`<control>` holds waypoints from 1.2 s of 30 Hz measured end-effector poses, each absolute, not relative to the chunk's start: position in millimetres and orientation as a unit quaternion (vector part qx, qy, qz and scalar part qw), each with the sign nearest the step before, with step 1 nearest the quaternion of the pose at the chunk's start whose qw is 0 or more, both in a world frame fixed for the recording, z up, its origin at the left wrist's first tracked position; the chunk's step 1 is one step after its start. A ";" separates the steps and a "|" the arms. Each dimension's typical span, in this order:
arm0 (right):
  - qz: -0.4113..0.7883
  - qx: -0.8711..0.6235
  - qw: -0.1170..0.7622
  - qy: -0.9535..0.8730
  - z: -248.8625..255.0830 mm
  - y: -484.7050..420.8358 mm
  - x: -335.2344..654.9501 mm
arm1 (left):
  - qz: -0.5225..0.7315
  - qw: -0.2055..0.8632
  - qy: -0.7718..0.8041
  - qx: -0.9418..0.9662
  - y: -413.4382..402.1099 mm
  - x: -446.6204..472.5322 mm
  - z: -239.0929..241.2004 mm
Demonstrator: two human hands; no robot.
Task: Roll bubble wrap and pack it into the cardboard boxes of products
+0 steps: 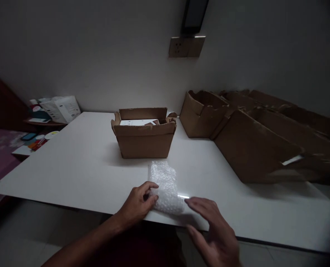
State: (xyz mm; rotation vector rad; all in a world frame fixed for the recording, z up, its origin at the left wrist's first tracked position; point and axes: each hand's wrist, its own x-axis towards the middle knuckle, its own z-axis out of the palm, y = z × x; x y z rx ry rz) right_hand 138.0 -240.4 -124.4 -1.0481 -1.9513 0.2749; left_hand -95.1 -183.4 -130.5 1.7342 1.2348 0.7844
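A bubble wrap packet (166, 187) lies near the front edge of the white table (92, 178). My left hand (138, 202) holds its left side, with curled fingers and thumb against the plastic. What the wrap may contain cannot be made out. To the right of the packet, my right hand (215, 230) is open, thumb and fingers well apart, with the fingertips close to the wrap's lower right corner. Just behind the packet stands an open cardboard box (145, 142) with torn upper edges. White boxes (138, 122) show inside it.
Several open brown cardboard boxes (203, 118) crowd the right side of the table. At the far left, a small shelf (42, 123) bears white packages and other small items. A wall socket plate (187, 47) sits below a dark device (195, 16).
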 end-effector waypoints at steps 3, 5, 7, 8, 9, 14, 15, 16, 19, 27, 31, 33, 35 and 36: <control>0.009 -0.389 0.359 -0.849 -131.0 -233.3 122.1 | 0.336 0.417 0.504 0.678 -176.7 -87.7 -135.7; -0.034 -0.394 0.293 -0.870 -136.6 -220.8 113.5 | 0.350 0.387 0.505 0.688 -176.5 -87.1 -140.9; -0.055 -0.405 0.276 -0.870 -140.1 -208.4 108.5 | 0.378 0.333 0.488 0.713 -180.4 -91.5 -145.6; -0.051 -0.405 0.277 -0.870 -140.2 -204.0 107.4 | 0.394 0.300 0.471 0.730 -183.6 -95.3 -147.4; -0.035 -0.403 0.277 -0.872 -139.1 -201.1 107.0 | 0.405 0.268 0.450 0.749 -187.4 -99.8 -148.6; 0.185 -0.433 0.248 -0.847 -125.1 -199.8 111.7 | 0.395 0.222 0.385 0.804 -201.6 -113.3 -147.7; 0.230 -0.446 0.236 -0.832 -123.4 -199.4 112.9 | 0.388 0.228 0.389 0.803 -200.7 -112.1 -147.0; 0.252 -0.460 0.229 -0.820 -122.5 -198.8 114.1 | 0.381 0.234 0.398 0.801 -198.1 -109.8 -146.5; 0.146 -0.500 0.262 -0.813 -123.8 -198.1 115.7 | 0.350 0.236 0.436 0.795 -183.8 -98.7 -146.0; 0.004 -0.468 0.264 -0.843 -139.1 -190.4 111.0 | 0.399 0.282 0.514 0.705 -174.0 -92.4 -148.3; 0.185 -0.542 0.388 -0.722 -144.2 -180.2 107.7 | 0.461 0.476 0.510 0.549 -192.3 -92.3 -147.4; 0.296 -0.537 0.415 -0.672 -143.5 -182.9 99.1 | 0.468 0.564 0.443 0.517 -198.0 -85.9 -145.3; 0.382 -0.508 0.426 -0.644 -142.2 -189.3 89.8 | 0.477 0.612 0.384 0.502 -199.5 -77.8 -142.0; 0.408 -0.495 0.425 -0.638 -141.4 -192.6 86.9 | 0.484 0.620 0.371 0.494 -199.0 -74.6 -140.1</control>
